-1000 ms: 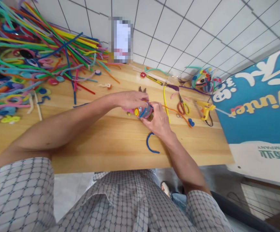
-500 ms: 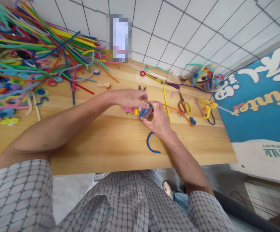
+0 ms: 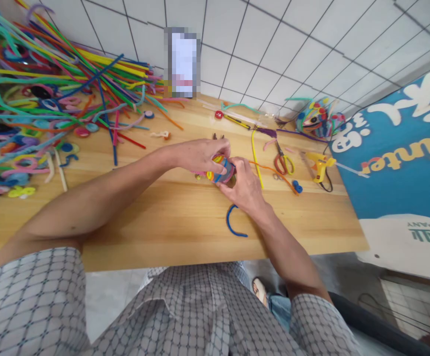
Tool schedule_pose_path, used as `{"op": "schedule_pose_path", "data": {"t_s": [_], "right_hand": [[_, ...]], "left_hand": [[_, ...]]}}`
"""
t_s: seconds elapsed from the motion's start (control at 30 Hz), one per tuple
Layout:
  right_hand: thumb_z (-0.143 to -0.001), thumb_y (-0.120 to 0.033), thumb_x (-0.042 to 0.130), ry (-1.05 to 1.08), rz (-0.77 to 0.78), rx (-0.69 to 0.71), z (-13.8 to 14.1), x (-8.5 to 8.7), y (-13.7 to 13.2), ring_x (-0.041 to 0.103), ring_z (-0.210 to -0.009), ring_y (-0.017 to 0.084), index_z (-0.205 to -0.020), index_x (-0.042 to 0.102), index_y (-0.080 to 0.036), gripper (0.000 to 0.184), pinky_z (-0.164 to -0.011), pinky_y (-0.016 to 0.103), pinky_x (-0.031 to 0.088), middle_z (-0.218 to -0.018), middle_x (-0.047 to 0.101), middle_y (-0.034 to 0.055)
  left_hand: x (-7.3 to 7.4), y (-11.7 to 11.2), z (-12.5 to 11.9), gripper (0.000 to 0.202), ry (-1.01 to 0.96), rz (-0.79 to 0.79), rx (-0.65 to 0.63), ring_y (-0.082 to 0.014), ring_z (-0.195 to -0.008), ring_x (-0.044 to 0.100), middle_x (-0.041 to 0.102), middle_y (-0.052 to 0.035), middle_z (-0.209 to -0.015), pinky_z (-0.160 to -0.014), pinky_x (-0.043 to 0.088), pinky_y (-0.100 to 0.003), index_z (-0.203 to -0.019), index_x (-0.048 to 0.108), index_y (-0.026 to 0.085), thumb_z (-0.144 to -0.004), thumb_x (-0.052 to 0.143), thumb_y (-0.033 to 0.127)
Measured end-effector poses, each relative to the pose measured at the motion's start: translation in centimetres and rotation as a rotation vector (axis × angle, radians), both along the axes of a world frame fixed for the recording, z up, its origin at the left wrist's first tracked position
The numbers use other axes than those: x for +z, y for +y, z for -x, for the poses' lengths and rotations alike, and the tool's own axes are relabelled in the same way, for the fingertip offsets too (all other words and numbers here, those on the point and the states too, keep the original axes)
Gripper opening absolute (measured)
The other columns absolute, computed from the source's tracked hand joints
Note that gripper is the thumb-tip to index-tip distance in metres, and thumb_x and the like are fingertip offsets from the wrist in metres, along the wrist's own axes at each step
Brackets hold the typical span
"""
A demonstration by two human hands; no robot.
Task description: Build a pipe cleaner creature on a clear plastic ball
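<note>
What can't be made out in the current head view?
Head view throughout:
Held piece: partly covered by the left hand and right hand.
Dark-tipped tool: largely hidden by the left hand.
Screen: pixelated, unreadable.
Blue sign: cut off by right edge.
Strip pile: cut off by left edge.

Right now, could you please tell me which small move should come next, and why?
Probably a gentle press with the left hand, since it rests on the colorful craft piece while the right hand grips the other side.
</note>
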State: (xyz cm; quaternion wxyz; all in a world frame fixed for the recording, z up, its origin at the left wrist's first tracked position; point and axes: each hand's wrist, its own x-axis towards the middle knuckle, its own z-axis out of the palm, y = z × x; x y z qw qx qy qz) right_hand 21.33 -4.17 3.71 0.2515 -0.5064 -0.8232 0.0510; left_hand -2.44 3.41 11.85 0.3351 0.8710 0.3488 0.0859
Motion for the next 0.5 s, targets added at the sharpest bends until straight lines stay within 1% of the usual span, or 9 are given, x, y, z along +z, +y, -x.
{"op": "schedule_pose_path", "data": {"t_s": [0.07, 0.13, 0.27, 0.33, 0.4, 0.5], "right_hand": [[-0.097, -0.055, 0.083, 0.005, -0.015, 0.009, -0.1, -0.1, 0.1, 0.074, -0.131, 0.040, -0.149, 0.055, -0.028, 0.065, -0.099, 0.058, 0.071, -0.147, 0.073, 0.0169], [-0.097, -0.058, 0.082, 0.012, -0.034, 0.012, -0.2, -0.3, 0.2, 0.074, -0.130, 0.040, -0.150, 0.054, -0.028, 0.066, -0.101, 0.060, 0.070, -0.146, 0.073, 0.0169], [-0.098, -0.061, 0.081, 0.023, -0.047, 0.013, -0.5, -0.3, 0.4, 0.074, -0.129, 0.040, -0.150, 0.055, -0.030, 0.067, -0.098, 0.059, 0.070, -0.145, 0.073, 0.0158], [-0.098, -0.060, 0.081, 0.023, -0.043, 0.019, -0.6, -0.3, 0.5, 0.075, -0.127, 0.039, -0.151, 0.055, -0.029, 0.067, -0.097, 0.058, 0.070, -0.144, 0.073, 0.0160], [-0.097, -0.059, 0.081, 0.026, -0.040, 0.024, -0.6, -0.3, 0.5, 0.075, -0.126, 0.038, -0.152, 0.054, -0.028, 0.068, -0.097, 0.058, 0.070, -0.143, 0.073, 0.0165], [-0.096, -0.057, 0.082, 0.040, -0.030, 0.027, -0.6, -0.3, 0.6, 0.076, -0.125, 0.038, -0.152, 0.054, -0.027, 0.069, -0.098, 0.057, 0.070, -0.145, 0.073, 0.0175]], "left_hand": [[0.0, 0.2, 0.1, 0.046, -0.008, 0.002, -0.008, -0.0269, -0.094, 0.076, 0.079, -0.0084, -0.110, -0.078, 0.052, -0.032, -0.124, 0.067, 0.022, -0.087, 0.075, 0.050], [-0.2, 0.3, 0.1, 0.047, -0.005, -0.007, 0.001, -0.0280, -0.100, 0.076, 0.080, -0.0098, -0.115, -0.081, 0.053, -0.032, -0.125, 0.067, 0.021, -0.087, 0.074, 0.049], [-0.7, 0.4, 0.1, 0.057, -0.059, 0.013, 0.006, -0.0286, -0.119, 0.075, 0.079, -0.0126, -0.135, -0.092, 0.055, -0.031, -0.139, 0.062, 0.020, -0.089, 0.073, 0.044], [-1.0, 0.6, 0.2, 0.061, -0.087, 0.006, 0.000, -0.0283, -0.123, 0.074, 0.078, -0.0127, -0.141, -0.096, 0.055, -0.031, -0.144, 0.061, 0.020, -0.090, 0.073, 0.045], [-1.0, 1.0, 0.5, 0.055, -0.085, -0.023, 0.007, -0.0279, -0.119, 0.074, 0.079, -0.0116, -0.137, -0.096, 0.054, -0.031, -0.140, 0.066, 0.018, -0.092, 0.071, 0.046], [-1.0, 1.7, 0.6, 0.037, -0.076, -0.062, 0.042, -0.0260, -0.107, 0.075, 0.082, -0.0084, -0.119, -0.089, 0.052, -0.031, -0.122, 0.076, 0.017, -0.097, 0.061, 0.040]]}}
